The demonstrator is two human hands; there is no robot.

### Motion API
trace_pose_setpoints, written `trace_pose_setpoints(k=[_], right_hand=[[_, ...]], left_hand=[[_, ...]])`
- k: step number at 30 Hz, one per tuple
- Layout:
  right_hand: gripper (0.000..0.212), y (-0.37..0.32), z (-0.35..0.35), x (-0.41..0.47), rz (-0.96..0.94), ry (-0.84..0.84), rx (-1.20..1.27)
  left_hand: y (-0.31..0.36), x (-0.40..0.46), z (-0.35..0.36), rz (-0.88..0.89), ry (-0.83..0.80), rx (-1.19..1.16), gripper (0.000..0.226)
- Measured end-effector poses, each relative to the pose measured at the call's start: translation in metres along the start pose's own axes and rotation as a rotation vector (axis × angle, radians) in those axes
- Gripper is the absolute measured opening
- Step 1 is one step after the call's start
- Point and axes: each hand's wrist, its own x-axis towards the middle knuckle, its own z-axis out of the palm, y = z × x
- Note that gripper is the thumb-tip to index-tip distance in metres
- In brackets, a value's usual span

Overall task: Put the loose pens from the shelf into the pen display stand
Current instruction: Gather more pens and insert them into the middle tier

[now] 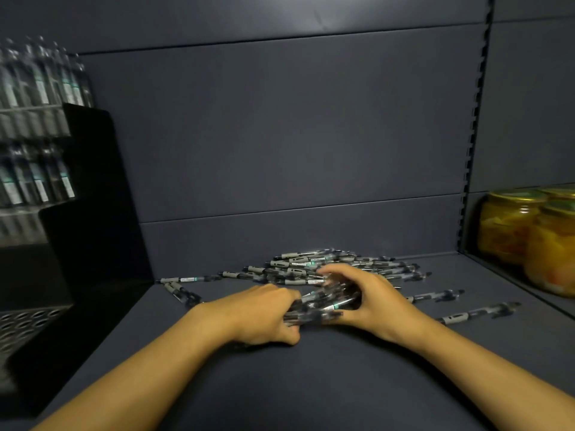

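Loose pens (311, 269) lying heaped on the shelf (311, 384) just beyond both hands; a bundle of pens (326, 304) being clasped between left hand (264, 315) and right hand (370, 301), fingers curling round either end. Pen display stand (77, 228) standing well left of the left hand, jars (529, 234) far right of the right hand.

shelf (311, 384) matt dark metal | pens (305, 265) glossy clear plastic (grey grips) | jars (510, 225) shiny glass

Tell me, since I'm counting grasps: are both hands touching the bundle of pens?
Touching. The head view shows the left hand and right hand curled around the ends of the pen bundle.
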Motion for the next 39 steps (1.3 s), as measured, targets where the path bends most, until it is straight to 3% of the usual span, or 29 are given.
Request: trace_pose_setpoints(k=[3,8,11,15,19,22,25,28,33,39], right_hand=[[0.099,-0.007,-0.011,-0.001,-0.021,0.078,0.196],[0.098,-0.024,-0.022,0.006,-0.014,0.116,0.481],[0.109,-0.043,-0.009,0.026,0.003,0.035,0.485],[0.088,-0.064,0.011,0.051,0.004,0.241,0.245],[0.052,-0.067,0.033,0.055,-0.035,0.339,0.177],[0.031,-0.061,0.042,0.055,-0.036,0.389,0.228],[0.026,-0.055,0.045,0.056,-0.006,0.369,0.234],[0.026,-0.048,0.048,0.055,0.018,0.367,0.211],[0.035,-0.039,0.05,0.056,0.055,0.373,0.229],[0.043,-0.035,0.053,0.055,0.079,0.392,0.247]], left_hand=[[-0.008,-0.003,-0.004,0.02,0.08,-0.181,0.013],[-0.006,-0.001,-0.003,0.07,0.346,-0.77,0.006],[0.011,0.017,0.005,0.122,0.546,-0.947,0.016],[0.03,0.044,0.014,0.128,0.805,-1.046,0.023],[0.035,0.059,0.023,0.097,0.873,-1.656,0.033],[0.038,0.066,0.027,0.13,0.781,-1.99,0.066],[0.039,0.07,0.03,0.122,0.771,-2.012,0.069],[0.036,0.073,0.038,0.08,0.761,-1.906,0.049],[0.035,0.068,0.043,0.083,0.736,-1.654,0.039],[0.036,0.068,0.047,0.02,0.791,-1.549,0.034]])
